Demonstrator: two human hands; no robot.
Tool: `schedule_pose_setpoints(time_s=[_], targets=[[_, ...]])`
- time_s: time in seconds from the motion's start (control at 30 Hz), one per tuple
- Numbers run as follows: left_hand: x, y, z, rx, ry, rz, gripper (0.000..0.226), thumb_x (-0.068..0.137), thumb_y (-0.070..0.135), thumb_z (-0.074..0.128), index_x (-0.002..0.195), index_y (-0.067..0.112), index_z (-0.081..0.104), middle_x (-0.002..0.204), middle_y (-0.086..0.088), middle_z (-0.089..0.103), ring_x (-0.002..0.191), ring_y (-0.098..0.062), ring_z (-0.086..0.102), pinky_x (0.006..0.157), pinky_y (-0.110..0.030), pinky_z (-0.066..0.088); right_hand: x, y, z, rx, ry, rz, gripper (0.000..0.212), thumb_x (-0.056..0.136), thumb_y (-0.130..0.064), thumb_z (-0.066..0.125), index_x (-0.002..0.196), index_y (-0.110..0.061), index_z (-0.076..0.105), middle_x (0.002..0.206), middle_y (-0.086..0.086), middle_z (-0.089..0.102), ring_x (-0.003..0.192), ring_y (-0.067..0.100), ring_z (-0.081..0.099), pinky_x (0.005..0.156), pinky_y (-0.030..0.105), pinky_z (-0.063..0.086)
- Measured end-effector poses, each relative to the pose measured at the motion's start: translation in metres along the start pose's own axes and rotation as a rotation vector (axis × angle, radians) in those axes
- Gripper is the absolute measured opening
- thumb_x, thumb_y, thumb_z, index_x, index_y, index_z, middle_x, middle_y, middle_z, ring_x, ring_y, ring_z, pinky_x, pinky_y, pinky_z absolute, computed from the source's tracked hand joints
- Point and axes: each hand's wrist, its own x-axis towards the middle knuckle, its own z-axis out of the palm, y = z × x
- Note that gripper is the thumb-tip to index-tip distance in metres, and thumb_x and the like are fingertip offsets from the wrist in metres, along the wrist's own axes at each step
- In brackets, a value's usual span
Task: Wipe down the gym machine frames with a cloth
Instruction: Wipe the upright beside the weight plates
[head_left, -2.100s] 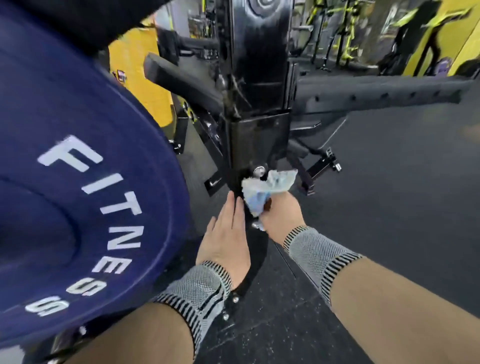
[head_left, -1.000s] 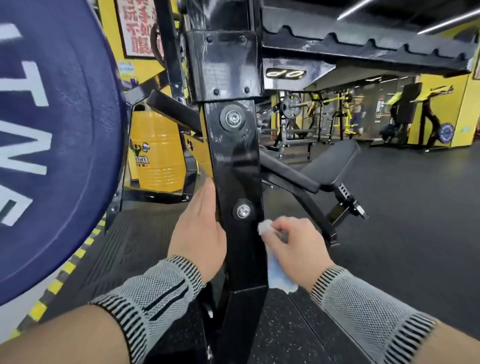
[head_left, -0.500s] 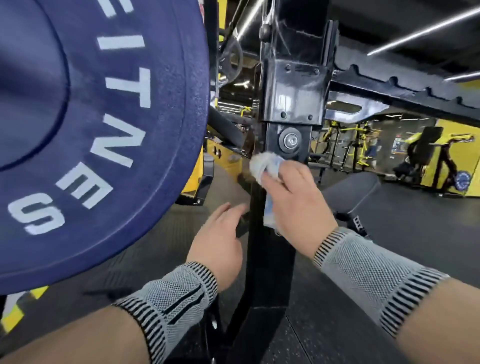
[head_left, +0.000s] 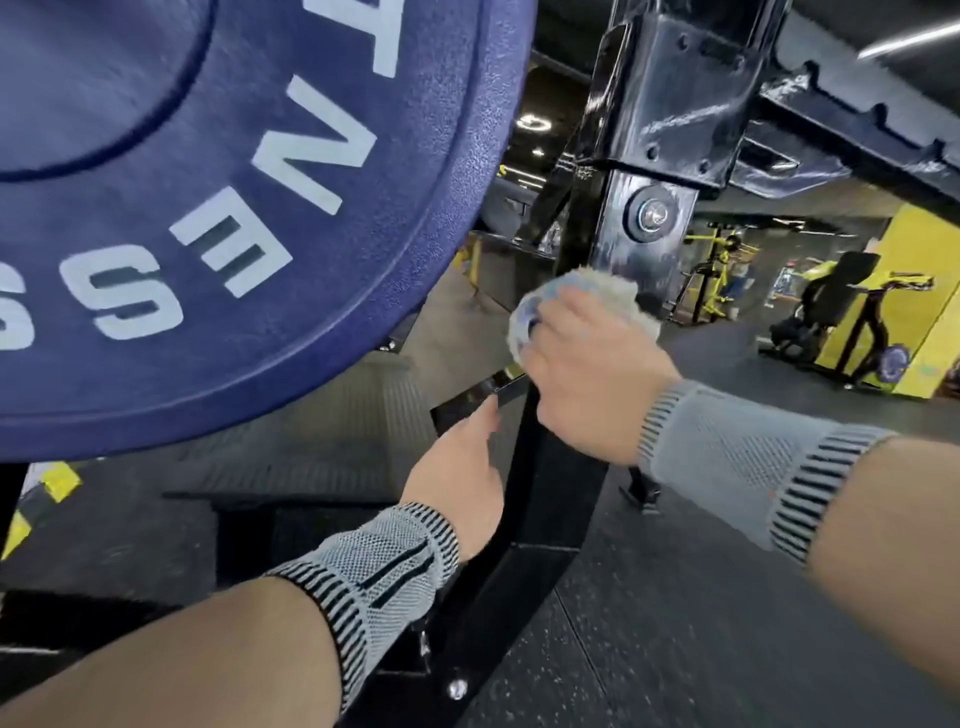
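Cloth, pale and bunched, sits against the black upright just below its bolt. Farthest left, a big blue plate with white letters fills the upper corner, hanging close to the camera. Below and right of it, the left hand reaches toward the post with fingers straight and together, holding nothing; its fingertips look to touch a black crossbar, though blur makes contact hard to judge. A grey knit wrist sleeve covers that forearm. Next comes the post itself, running from the floor up to a bolted bracket. The right hand grips the cloth, fingers curled over it, pressing it to the post's face. Farther right, a notched rail runs off from the bracket, and yellow machines stand well back.
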Motion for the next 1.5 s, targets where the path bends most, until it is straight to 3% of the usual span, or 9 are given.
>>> schedule_pose_setpoints(time_s=[0.13, 0.3, 0.5, 0.7, 0.9, 1.03, 1.13, 1.27, 1.5], targets=[[-0.016, -0.006, 0.012, -0.04, -0.104, -0.029, 0.076, 0.095, 0.006, 0.038, 0.153, 0.035, -0.003, 0.139, 0.017, 0.051, 0.108, -0.014, 0.059, 0.098, -0.035, 0.046, -0.016, -0.025, -0.006, 0.099, -0.136, -0.27, 0.037, 0.092, -0.03, 0.037, 0.113, -0.011, 0.061, 0.113, 0.009, 0.061, 0.11, 0.03, 0.049, 0.099, 0.048, 0.035], [-0.019, -0.014, 0.021, -0.144, -0.18, -0.077, 0.077, 0.097, 0.002, 0.037, 0.153, 0.031, -0.006, 0.142, 0.026, 0.045, 0.083, -0.009, 0.058, 0.092, -0.03, 0.049, 0.017, 0.031, -0.002, -0.049, 0.216, 0.092, 0.036, 0.091, -0.021, 0.037, 0.099, 0.001, 0.065, 0.091, 0.014, 0.066, 0.099, 0.034, 0.055, 0.101, 0.05, 0.034], [-0.029, -0.026, 0.033, -0.095, -0.13, -0.11, 0.08, 0.094, 0.004, 0.039, 0.152, 0.039, -0.004, 0.13, 0.013, 0.059, 0.102, -0.016, 0.062, 0.096, -0.031, 0.047, -0.038, -0.075, 0.023, 0.116, -0.121, -0.203, 0.041, 0.09, -0.027, 0.038, 0.118, -0.005, 0.056, 0.114, 0.015, 0.056, 0.107, 0.034, 0.043, 0.098, 0.052, 0.032], [-0.024, -0.048, 0.039, -0.293, -0.108, -0.236, 0.082, 0.095, -0.005, 0.04, 0.152, 0.041, 0.002, 0.143, 0.018, 0.034, 0.131, -0.011, 0.043, 0.109, -0.039, 0.039, -0.001, -0.034, 0.023, 0.057, 0.132, 0.014, 0.047, 0.088, -0.023, 0.024, 0.105, -0.002, 0.064, 0.104, 0.013, 0.063, 0.107, 0.032, 0.049, 0.104, 0.047, 0.024], [-0.034, -0.053, 0.047, -0.117, -0.035, -0.142, 0.073, 0.093, -0.003, 0.042, 0.154, 0.027, 0.014, 0.152, 0.003, 0.035, 0.134, -0.017, 0.042, 0.109, -0.034, 0.038, -0.046, -0.144, 0.057, 0.232, -0.24, -0.192, 0.042, 0.094, -0.023, 0.036, 0.129, -0.002, 0.048, 0.125, 0.017, 0.052, 0.114, 0.035, 0.042, 0.102, 0.05, 0.034], [-0.041, -0.05, 0.051, -0.103, -0.095, -0.132, 0.07, 0.093, -0.004, 0.036, 0.147, 0.039, 0.026, 0.129, 0.011, 0.053, 0.112, -0.02, 0.06, 0.097, -0.034, 0.048, -0.056, -0.112, 0.067, 0.372, 0.22, -0.247, 0.049, 0.091, -0.006, 0.013, 0.09, -0.013, 0.062, 0.09, 0.007, 0.055, 0.077, 0.026, 0.05, 0.072, 0.045, 0.05], [-0.041, -0.046, 0.059, -0.124, -0.166, -0.145, 0.07, 0.095, -0.002, 0.033, 0.15, 0.04, 0.021, 0.137, 0.011, 0.051, 0.119, -0.018, 0.057, 0.102, -0.036, 0.046, -0.062, -0.082, 0.09, 0.518, 0.568, 0.039, 0.029, 0.08, -0.004, 0.039, 0.094, -0.008, 0.063, 0.094, 0.01, 0.04, 0.08, 0.029, 0.041, 0.072, 0.038, 0.043], [-0.044, -0.046, 0.075, 0.011, -0.144, -0.09, 0.064, 0.093, 0.001, 0.037, 0.146, 0.035, 0.032, 0.117, 0.004, 0.063, 0.104, -0.016, 0.06, 0.095, -0.029, 0.047, -0.08, -0.138, 0.11, 0.738, 0.491, 0.258, 0.048, 0.057, 0.006, 0.071, 0.094, -0.014, 0.047, 0.088, 0.007, 0.044, 0.076, 0.024, 0.038, 0.071, 0.03, 0.035], [-0.047, -0.046, 0.072, 0.046, -0.164, -0.171, 0.065, 0.096, 0.003, 0.035, 0.149, 0.039, 0.028, 0.127, 0.001, 0.06, 0.093, -0.018, 0.064, 0.085, -0.031, 0.055, -0.076, -0.093, 0.101, 0.711, 0.591, 0.447, 0.022, 0.069, -0.001, 0.048, 0.086, -0.01, 0.059, 0.082, 0.009, 0.057, 0.075, 0.03, 0.051, 0.073, 0.041, 0.042]])
